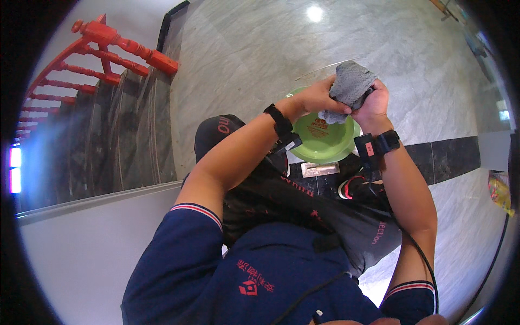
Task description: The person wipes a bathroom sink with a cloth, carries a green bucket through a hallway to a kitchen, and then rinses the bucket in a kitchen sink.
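Note:
A wet-looking grey cloth [352, 83] is bunched between my two hands, above a green plastic basin [325, 142] on the floor. My left hand [323, 97] grips the cloth from the left side, with its thumb across the lower part. On the right side, my right hand [373, 101] is closed around the cloth's other edge. A lower fold of the cloth hangs over the basin, whose bottom bears red printing. Below the basin, a flat trowel-like tool [320, 169] lies on the dark floor strip between my feet.
Stairs [122, 134] with a red wooden balustrade [134, 46] descend at the left. Grey marble-look tiles [252, 53] surround the basin, crossed by a black tile strip [451, 156]. A yellow packet [500, 193] is at the far right, near a black cable [493, 260].

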{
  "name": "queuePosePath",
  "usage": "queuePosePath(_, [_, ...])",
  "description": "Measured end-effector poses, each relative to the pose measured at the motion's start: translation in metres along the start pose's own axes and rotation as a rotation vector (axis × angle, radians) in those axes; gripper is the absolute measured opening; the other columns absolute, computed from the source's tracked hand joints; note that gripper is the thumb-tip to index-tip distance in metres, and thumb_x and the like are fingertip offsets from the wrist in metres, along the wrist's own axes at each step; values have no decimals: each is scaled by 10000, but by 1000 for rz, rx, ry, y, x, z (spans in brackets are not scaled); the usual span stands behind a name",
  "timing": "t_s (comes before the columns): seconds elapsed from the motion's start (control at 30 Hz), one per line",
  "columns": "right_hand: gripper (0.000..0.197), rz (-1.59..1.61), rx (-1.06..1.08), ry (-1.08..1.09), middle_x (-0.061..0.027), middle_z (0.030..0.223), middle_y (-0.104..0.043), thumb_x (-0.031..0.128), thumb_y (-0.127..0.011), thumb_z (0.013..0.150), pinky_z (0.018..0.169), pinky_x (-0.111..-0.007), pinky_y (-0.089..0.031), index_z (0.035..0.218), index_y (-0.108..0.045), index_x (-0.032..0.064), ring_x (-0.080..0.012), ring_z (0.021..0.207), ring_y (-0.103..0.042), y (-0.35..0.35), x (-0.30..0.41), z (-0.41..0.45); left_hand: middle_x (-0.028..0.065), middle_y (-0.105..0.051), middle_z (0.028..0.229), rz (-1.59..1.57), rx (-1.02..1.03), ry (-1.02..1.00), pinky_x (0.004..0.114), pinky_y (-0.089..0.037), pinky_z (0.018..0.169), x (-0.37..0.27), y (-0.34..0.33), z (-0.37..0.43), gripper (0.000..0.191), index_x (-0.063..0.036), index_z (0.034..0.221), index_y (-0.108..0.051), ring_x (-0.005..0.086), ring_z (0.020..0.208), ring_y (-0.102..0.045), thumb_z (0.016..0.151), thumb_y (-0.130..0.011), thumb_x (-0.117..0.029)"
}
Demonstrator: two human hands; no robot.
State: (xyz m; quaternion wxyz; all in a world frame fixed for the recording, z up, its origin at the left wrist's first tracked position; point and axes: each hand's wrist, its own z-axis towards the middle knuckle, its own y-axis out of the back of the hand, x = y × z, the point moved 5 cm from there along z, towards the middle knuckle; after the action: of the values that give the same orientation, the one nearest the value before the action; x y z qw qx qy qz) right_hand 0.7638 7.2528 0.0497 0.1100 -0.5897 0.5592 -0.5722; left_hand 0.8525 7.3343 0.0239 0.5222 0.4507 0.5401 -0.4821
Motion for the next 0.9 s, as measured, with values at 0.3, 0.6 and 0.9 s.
queuePosePath(0.3, [596, -408, 77, 137, -157, 1264, -536, 276, -543, 851, 1001, -365, -369, 1340, -403, -35, -273, 1185, -488, 7, 2, 18, 94, -650, 1018, -88, -279, 57, 361, -519, 806, 8, 5, -5, 461, -19, 1155, -570, 203, 902, -630, 725, -726, -68])
queuePosePath(0.6, [754, -641, 267, 110, -101, 1300, -481, 369, -648, 870, 975, -327, -388, 1431, -269, 38, -217, 1186, -473, -7, -23, -1, 147, -639, 937, -551, -599, 233, 400, -556, 709, -10, 4, -14, 277, 50, 1087, -574, 258, 810, -655, 856, -602, -101])
queuePosePath(0.9, [442, -620, 112, 46, -96, 1080, -605, 148, -654, 856, 766, -316, -528, 1229, -477, -11, -193, 916, -623, 20, -43, 2, 124, -616, 1116, -553, -103, 108, 366, -443, 939, -20, -5, -6, 503, -10, 1233, -530, 244, 1051, -579, 942, -523, -420])
